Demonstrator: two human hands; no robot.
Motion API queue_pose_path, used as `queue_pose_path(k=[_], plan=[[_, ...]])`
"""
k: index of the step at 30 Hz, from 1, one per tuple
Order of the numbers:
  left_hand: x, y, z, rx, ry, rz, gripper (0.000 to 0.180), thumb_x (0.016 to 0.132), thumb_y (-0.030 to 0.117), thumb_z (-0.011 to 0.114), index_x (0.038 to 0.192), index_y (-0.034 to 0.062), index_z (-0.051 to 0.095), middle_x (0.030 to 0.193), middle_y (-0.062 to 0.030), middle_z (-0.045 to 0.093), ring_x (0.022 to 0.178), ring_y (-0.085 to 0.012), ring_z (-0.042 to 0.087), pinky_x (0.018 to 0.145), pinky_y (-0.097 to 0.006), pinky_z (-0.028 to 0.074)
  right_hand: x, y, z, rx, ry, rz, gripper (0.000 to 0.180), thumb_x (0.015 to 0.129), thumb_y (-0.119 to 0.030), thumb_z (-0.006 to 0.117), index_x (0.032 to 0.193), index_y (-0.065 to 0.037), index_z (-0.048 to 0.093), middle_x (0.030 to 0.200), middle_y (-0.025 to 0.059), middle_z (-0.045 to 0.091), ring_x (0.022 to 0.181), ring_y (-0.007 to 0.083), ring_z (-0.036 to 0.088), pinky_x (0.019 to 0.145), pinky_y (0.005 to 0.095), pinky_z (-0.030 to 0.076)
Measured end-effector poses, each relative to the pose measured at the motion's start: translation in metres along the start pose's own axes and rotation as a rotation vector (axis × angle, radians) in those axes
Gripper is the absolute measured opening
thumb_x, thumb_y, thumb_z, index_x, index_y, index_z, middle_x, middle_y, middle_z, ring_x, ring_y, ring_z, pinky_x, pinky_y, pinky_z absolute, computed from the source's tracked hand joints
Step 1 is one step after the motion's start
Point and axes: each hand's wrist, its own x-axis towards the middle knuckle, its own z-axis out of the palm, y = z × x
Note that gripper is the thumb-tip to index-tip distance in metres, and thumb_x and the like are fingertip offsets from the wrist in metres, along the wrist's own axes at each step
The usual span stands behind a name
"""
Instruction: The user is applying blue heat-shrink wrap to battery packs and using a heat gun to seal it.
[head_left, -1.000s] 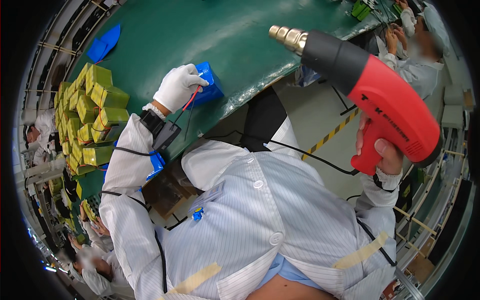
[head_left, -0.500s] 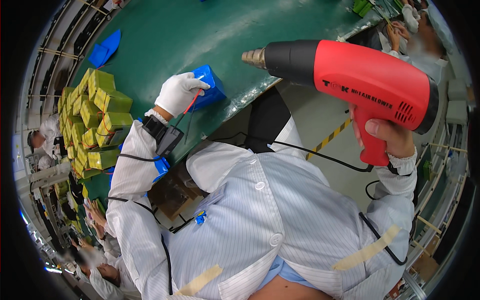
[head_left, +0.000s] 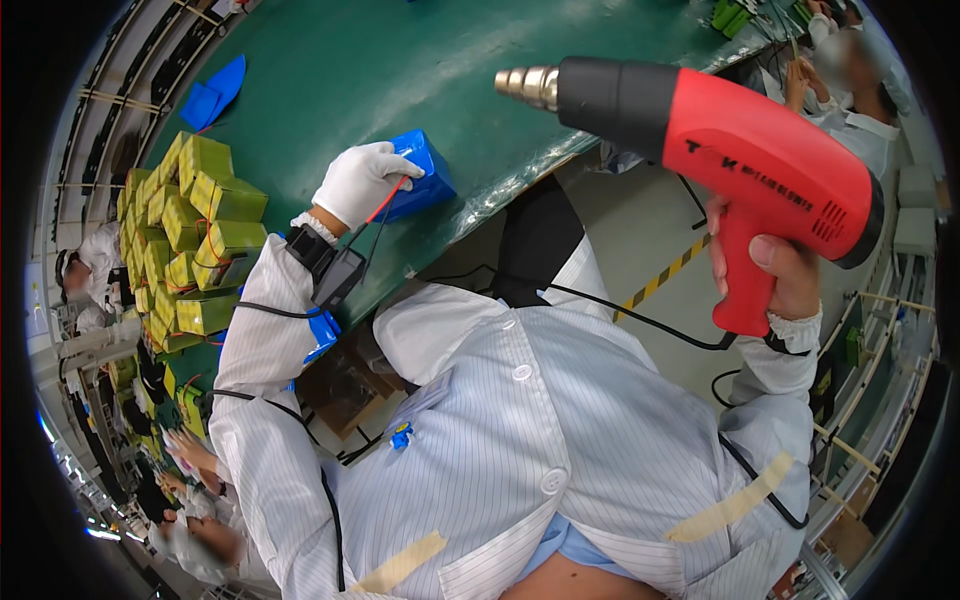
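Observation:
My left hand, in a white glove, is closed on the near end of a blue-wrapped battery pack on the table. A red wire and a dark one come out from under its fingers. My bare right hand is wrapped round the handle of a red and black heat gun, held up off the table's near edge at the right. Its metal nozzle points left, above and to the right of the blue pack, apart from it.
Several yellow-green packs with wires are stacked on the green table at the left. Blue sheets lie behind them. A black cable hangs from the heat gun across my lap. Other people work at the far right and lower left.
The heat gun has shifted right, its nozzle moving away from the blue battery pack and slightly up. My left hand and the pack have hardly moved.

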Motion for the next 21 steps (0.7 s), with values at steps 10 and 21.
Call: queue_pose_path(k=[10,21], plan=[[0.001,0.006,-0.005,0.076,-0.028,-0.021,0.018,0.078,0.013,0.075,0.093,0.0207,0.08,0.083,-0.006,0.066,0.078,-0.0266,0.067,0.072,-0.037,0.053,0.045,0.057,-0.014,0.913,-0.598,-0.373,0.068,0.096,-0.042,0.067,0.137,0.002,0.037,0.111,0.0123,0.049,0.085,0.0226,0.056,0.066,0.0377,0.052],[-0.002,0.005,-0.002,0.073,-0.009,-0.035,0.015,0.077,0.015,0.075,0.09,0.0222,0.08,0.077,-0.0056,0.062,0.074,-0.0278,0.064,0.069,-0.039,0.052,0.086,0.127,0.022,1.09,-0.36,-0.106,0.053,0.093,-0.036,0.061,0.133,-0.005,0.048,0.1,0.0111,0.055,0.072,0.021,0.055,0.063,0.0368,0.048]])
